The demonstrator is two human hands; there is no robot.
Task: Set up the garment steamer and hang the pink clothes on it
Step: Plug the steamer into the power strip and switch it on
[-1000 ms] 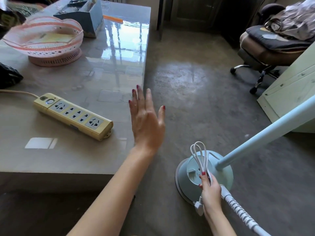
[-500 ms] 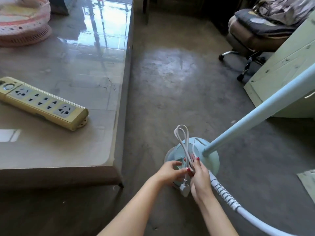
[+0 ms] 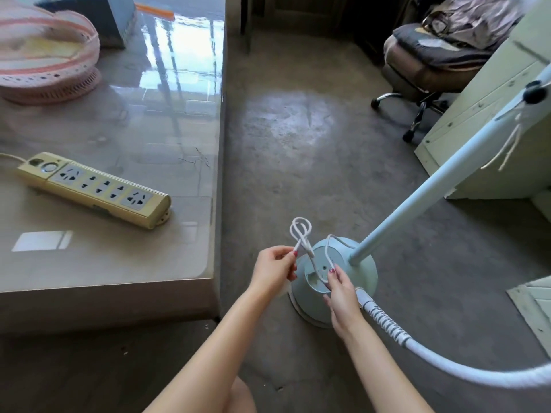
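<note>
The pale blue garment steamer base (image 3: 362,271) stands on the concrete floor, with its pole (image 3: 441,186) slanting up to the right. A white steam hose (image 3: 447,360) leaves the base toward the lower right. My left hand (image 3: 272,271) pinches the looped end of the white power cord (image 3: 301,234) above the base. My right hand (image 3: 343,290) pinches another part of the same cord, close to the base top. The pink clothes are not in view.
A yellow power strip (image 3: 92,189) lies on the glossy low table (image 3: 149,263) at left, with a pink basket (image 3: 44,55) behind it. An office chair (image 3: 423,70) piled with fabric and a pale green cabinet (image 3: 483,129) stand at right.
My left hand came down from above the table edge to the cord bundle. Both hands have now pulled the cord apart, spreading its loops above the base.
</note>
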